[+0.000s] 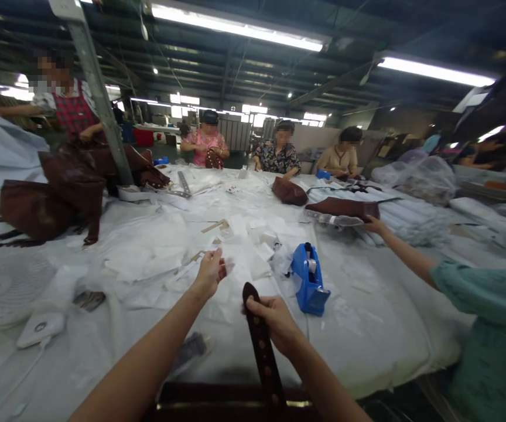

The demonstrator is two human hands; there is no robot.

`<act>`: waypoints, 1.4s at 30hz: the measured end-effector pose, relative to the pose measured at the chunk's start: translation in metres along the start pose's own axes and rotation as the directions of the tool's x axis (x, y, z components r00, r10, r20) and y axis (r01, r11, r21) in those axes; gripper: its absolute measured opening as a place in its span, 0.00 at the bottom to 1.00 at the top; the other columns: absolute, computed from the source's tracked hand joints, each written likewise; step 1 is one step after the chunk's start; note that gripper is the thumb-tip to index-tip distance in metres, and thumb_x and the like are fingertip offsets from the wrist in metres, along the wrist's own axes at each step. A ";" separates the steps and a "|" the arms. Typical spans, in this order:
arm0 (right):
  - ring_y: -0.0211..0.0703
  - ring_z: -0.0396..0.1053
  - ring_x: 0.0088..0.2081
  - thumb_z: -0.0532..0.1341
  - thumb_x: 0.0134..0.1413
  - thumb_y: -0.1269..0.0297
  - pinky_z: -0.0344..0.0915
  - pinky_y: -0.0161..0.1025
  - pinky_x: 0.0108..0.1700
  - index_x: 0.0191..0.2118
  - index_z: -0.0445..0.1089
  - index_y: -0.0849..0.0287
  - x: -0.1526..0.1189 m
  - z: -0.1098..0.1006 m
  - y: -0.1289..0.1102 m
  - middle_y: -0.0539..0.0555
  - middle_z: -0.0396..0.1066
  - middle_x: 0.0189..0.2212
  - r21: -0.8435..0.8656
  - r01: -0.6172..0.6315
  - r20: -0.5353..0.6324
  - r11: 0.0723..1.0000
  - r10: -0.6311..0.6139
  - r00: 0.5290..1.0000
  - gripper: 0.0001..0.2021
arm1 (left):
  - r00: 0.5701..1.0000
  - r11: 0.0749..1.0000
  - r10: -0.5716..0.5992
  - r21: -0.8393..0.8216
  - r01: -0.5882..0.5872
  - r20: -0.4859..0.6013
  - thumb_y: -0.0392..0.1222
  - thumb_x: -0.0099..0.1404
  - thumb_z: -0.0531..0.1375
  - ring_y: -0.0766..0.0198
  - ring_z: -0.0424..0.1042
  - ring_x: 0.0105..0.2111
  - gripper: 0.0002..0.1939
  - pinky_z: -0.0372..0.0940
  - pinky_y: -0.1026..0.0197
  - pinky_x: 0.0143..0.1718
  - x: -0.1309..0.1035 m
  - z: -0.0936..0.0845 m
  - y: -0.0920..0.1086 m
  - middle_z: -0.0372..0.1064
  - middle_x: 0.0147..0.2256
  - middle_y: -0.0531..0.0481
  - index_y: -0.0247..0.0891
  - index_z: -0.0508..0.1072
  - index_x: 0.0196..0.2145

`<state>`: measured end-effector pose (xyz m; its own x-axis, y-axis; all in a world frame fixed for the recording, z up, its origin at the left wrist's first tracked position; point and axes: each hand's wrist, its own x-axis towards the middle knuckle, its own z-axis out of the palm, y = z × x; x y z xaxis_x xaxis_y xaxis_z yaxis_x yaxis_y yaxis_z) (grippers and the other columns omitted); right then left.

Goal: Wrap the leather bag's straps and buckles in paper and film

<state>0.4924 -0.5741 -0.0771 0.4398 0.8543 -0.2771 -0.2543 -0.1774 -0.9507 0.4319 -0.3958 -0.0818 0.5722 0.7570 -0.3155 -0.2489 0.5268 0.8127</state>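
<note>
My right hand (274, 319) grips a dark brown strap (264, 360) near its pointed tip, thumb on top. Brass-coloured studs or eyelets run along the strap, which leads down to a dark brown bag (231, 401) at the bottom edge, mostly out of view. To the left, my left hand (210, 274) is raised above the table with its fingers drawn together in a pinch. Something thin and see-through may be at its fingertips; motion blur hides what it is. Right of both hands stands a blue tape dispenser (310, 281).
White wrapping sheets (143, 252) cover the table. Brown bags (37, 205) are heaped at the left by a metal post (103, 94). A white fan (7, 287) lies nearer. At the right a co-worker's hand (373, 225) touches a brown bag (345, 206). Several people work beyond.
</note>
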 end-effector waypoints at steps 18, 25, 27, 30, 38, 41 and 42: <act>0.32 0.56 0.18 0.65 0.45 0.45 0.48 0.32 0.21 0.23 0.67 0.64 0.000 0.017 -0.013 0.47 0.64 0.16 -0.156 0.061 0.081 0.986 -0.049 0.996 0.23 | 0.829 0.828 -0.323 0.561 0.014 0.456 0.52 0.45 0.67 0.67 0.64 0.21 0.18 0.55 0.63 0.25 -0.090 -0.048 -0.012 0.69 0.20 0.49 0.33 0.72 0.22; 0.39 0.70 0.23 0.59 0.49 0.41 0.61 0.32 0.23 0.32 0.63 0.59 -0.036 0.027 -0.012 0.49 0.70 0.23 -0.235 0.066 -0.065 0.970 -0.083 0.994 0.22 | 0.968 0.896 -0.084 0.444 -0.031 0.236 0.63 0.51 0.59 0.73 0.51 0.13 0.25 0.44 0.64 0.19 -0.093 -0.056 -0.026 0.56 0.11 0.57 0.38 0.62 0.17; 0.40 0.70 0.22 0.59 0.47 0.38 0.60 0.32 0.20 0.32 0.63 0.59 -0.048 0.030 -0.005 0.50 0.71 0.23 -0.237 0.003 -0.077 0.971 -0.021 0.997 0.24 | 0.984 0.909 -0.025 0.413 -0.051 0.177 0.66 0.53 0.55 0.73 0.48 0.12 0.27 0.43 0.64 0.18 -0.095 -0.060 -0.027 0.53 0.10 0.58 0.39 0.60 0.16; 0.36 0.66 0.18 0.59 0.47 0.38 0.53 0.29 0.16 0.30 0.63 0.59 -0.057 0.032 0.005 0.50 0.69 0.21 -0.233 -0.037 -0.147 0.972 0.002 0.989 0.25 | 0.987 0.921 0.015 0.382 -0.077 0.163 0.65 0.53 0.57 0.72 0.53 0.14 0.27 0.47 0.64 0.20 -0.103 -0.061 -0.028 0.57 0.11 0.56 0.37 0.63 0.17; 0.33 0.64 0.18 0.52 0.55 0.39 0.52 0.27 0.17 0.35 0.62 0.59 -0.076 0.038 0.008 0.47 0.68 0.19 -0.272 -0.047 -0.084 0.961 0.025 0.996 0.24 | 0.984 0.973 -0.042 0.232 0.001 0.172 0.61 0.49 0.64 0.72 0.57 0.15 0.25 0.49 0.66 0.20 -0.118 -0.063 -0.031 0.67 0.16 0.49 0.33 0.68 0.18; 0.35 0.66 0.16 0.52 0.54 0.39 0.53 0.28 0.16 0.37 0.62 0.59 -0.086 0.043 0.013 0.48 0.69 0.19 -0.315 -0.052 0.055 0.948 0.073 0.996 0.24 | 0.985 0.963 0.003 0.264 -0.050 0.173 0.65 0.52 0.60 0.71 0.57 0.14 0.28 0.49 0.65 0.19 -0.122 -0.064 -0.031 0.66 0.14 0.48 0.33 0.67 0.17; 0.35 0.66 0.16 0.53 0.54 0.39 0.53 0.28 0.16 0.37 0.62 0.59 -0.088 0.044 0.014 0.48 0.70 0.19 -0.323 -0.052 0.085 0.945 0.084 0.993 0.24 | 0.984 0.959 0.021 0.275 -0.070 0.178 0.65 0.53 0.60 0.71 0.58 0.14 0.29 0.50 0.65 0.19 -0.124 -0.063 -0.030 0.66 0.14 0.48 0.34 0.67 0.17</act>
<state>0.4123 -0.6303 -0.0602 0.3424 0.8747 -0.3430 0.0148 -0.3700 -0.9289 0.3191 -0.4813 -0.0983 0.6967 0.6870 -0.2063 -0.0640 0.3460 0.9361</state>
